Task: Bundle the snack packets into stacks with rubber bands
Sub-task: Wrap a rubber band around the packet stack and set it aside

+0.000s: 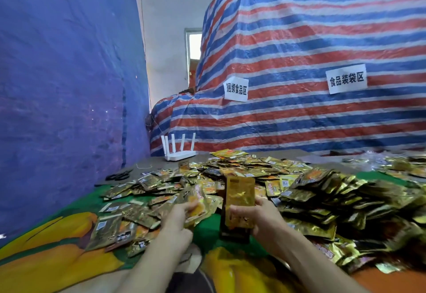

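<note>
Grips, in the right hand point(260, 214), an upright stack of gold packets point(239, 200), fingers and thumb curled round its lower half, lower end down by the green and yellow cloth point(57, 246) just in front of the body. Curls the fingers of the left hand point(182, 219) onto an orange-and-gold packet point(199, 209) at the near edge of the loose snack packets point(230, 173); blurred there, so hard to read more of the hold. Sits before a wide spread of those packets, scattered flat across the middle of the cloth and heaped higher in a mound point(345, 200) to the right of the held stack. Faces black scissors point(119, 175) at the far left of the spread and a white router point(179, 152) with upright antennas beyond them. Looks onto a red, white and blue striped tarp point(299, 51) carrying two paper signs point(235, 89), with a blue tarp point(57, 62) hanging along the left.
</note>
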### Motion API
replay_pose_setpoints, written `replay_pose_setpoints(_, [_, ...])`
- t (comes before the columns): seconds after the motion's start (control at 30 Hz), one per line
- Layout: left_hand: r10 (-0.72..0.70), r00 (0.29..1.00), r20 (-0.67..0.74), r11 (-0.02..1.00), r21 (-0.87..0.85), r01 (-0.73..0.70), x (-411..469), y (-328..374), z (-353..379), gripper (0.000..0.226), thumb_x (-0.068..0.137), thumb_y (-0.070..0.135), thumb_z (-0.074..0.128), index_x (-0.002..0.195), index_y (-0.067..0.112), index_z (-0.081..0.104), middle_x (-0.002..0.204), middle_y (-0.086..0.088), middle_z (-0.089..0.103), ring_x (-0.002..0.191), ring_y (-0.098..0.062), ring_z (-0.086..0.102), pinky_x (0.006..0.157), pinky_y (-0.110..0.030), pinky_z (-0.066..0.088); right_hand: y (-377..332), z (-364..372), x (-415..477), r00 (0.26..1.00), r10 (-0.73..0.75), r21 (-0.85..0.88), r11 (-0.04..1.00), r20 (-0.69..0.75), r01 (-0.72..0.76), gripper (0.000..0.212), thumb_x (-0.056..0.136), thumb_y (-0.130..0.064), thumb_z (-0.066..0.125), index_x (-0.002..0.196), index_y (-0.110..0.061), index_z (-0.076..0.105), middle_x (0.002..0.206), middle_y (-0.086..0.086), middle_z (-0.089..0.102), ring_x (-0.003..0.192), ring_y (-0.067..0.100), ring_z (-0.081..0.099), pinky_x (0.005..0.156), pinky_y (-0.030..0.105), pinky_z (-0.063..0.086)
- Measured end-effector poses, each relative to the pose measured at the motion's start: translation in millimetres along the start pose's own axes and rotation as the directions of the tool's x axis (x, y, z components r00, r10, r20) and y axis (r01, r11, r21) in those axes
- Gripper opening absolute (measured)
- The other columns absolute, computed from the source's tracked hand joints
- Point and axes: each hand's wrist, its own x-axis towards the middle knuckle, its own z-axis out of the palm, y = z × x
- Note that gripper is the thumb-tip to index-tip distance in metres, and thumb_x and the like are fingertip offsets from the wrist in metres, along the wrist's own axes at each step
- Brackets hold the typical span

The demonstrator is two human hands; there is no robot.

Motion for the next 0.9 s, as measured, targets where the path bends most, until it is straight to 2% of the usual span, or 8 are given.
replay_pose_setpoints(0.07, [-0.012, 1.0, 0.023, 0.999, 0.045, 0.011, 4, -21, 2, 0.032, 0.087, 0.0, 0.062, 0.119, -0.006, 0.064, 0.117, -0.023, 0.067, 0.109, -0.041, 0.064, 0.096, -0.056, 0.051, 2, 0, 0, 1.0, -0.012, -0.025, 1.0, -0.013, 0.012, 0.033, 0.075, 0.006, 0.076, 0.106, -0.003, 0.068, 0.093, 0.013, 0.078, 0.084, 0.028, 0.076, 0.077, 0.047, 0.056])
replay_pose_setpoints(0.17, [0.104, 0.994, 0.032, 0.977, 0.186, -0.108, 5, -34, 12, 0.036, 0.086, 0.001, 0.065, 0.121, -0.002, 0.059, 0.116, -0.016, 0.066, 0.123, -0.039, 0.054, 0.098, -0.052, 0.046, 3, 0, 3, 0.995, -0.011, -0.046, 0.999, -0.096, 0.006, 0.021, 0.085, 0.009, 0.063, 0.102, -0.003, 0.067, 0.083, 0.01, 0.078, 0.087, 0.032, 0.074, 0.084, 0.05, 0.056])
replay_pose_setpoints(0.3, [0.143, 0.972, 0.187, 0.922, 0.332, -0.2, -9, -40, 20, 0.071, 0.091, 0.033, 0.067, 0.149, 0.007, 0.036, 0.149, -0.015, 0.047, 0.137, -0.035, 0.042, 0.112, -0.053, 0.035, 2, 2, 1, 0.99, 0.074, -0.035, 0.996, -0.122, -0.079, 0.025, 0.085, 0.007, 0.047, 0.106, 0.003, 0.059, 0.082, 0.014, 0.071, 0.079, 0.031, 0.069, 0.066, 0.041, 0.057])
replay_pose_setpoints(0.47, [0.296, 0.94, 0.169, 0.807, 0.482, -0.341, -4, -48, 16, 0.067, 0.091, 0.037, 0.07, 0.146, 0.012, 0.042, 0.134, -0.008, 0.06, 0.12, -0.026, 0.059, 0.097, -0.045, 0.052, 1, 2, -1, 0.995, -0.012, -0.099, 0.995, -0.101, 0.002, 0.031, 0.086, 0.014, 0.053, 0.106, -0.006, 0.066, 0.086, 0.011, 0.077, 0.086, 0.028, 0.072, 0.066, 0.039, 0.056])
replay_pose_setpoints(0.6, [0.397, 0.909, 0.131, 0.787, 0.462, -0.41, -4, -39, 10, 0.073, 0.094, 0.04, 0.065, 0.152, 0.012, 0.031, 0.14, 0.004, 0.05, 0.128, -0.018, 0.047, 0.11, -0.04, 0.038, 4, -2, 0, 0.993, -0.075, -0.083, 0.994, -0.094, 0.067, 0.037, 0.085, 0.018, 0.055, 0.106, -0.01, 0.067, 0.087, 0.007, 0.078, 0.077, 0.02, 0.075, 0.061, 0.037, 0.058])
replay_pose_setpoints(0.7, [0.463, 0.865, 0.195, 0.716, 0.492, -0.495, -9, -39, 11, 0.066, 0.1, 0.04, 0.055, 0.154, 0.016, 0.026, 0.138, 0.011, 0.048, 0.129, -0.013, 0.043, 0.109, -0.035, 0.036, 7, 0, 3, 0.984, -0.143, -0.071, 0.988, -0.103, 0.136, 0.041, 0.083, 0.017, 0.053, 0.107, -0.014, 0.067, 0.09, 0.007, 0.078, 0.088, 0.027, 0.073, 0.073, 0.045, 0.058])
replay_pose_setpoints(0.83, [0.374, 0.851, 0.369, 0.763, 0.4, -0.508, -20, -47, 19, 0.073, 0.102, 0.031, 0.05, 0.16, 0.021, 0.006, 0.121, 0.015, 0.054, 0.111, -0.006, 0.057, 0.081, -0.016, 0.05, 18, 10, 5, 0.98, -0.169, -0.035, 0.986, -0.109, 0.166, 0.04, 0.081, 0.008, 0.05, 0.102, -0.023, 0.066, 0.088, 0.009, 0.076, 0.083, 0.03, 0.074, 0.064, 0.042, 0.06])
replay_pose_setpoints(0.9, [0.323, 0.838, 0.44, 0.799, 0.347, -0.491, -21, -52, 21, 0.089, 0.09, 0.04, 0.055, 0.16, 0.024, 0.001, 0.115, 0.011, 0.058, 0.104, -0.01, 0.062, 0.072, -0.021, 0.055, 22, 12, 5, 0.98, -0.176, -0.008, 0.984, -0.096, 0.176, 0.044, 0.077, 0.005, 0.049, 0.105, -0.026, 0.064, 0.088, 0.008, 0.075, 0.081, 0.028, 0.074, 0.06, 0.036, 0.058])
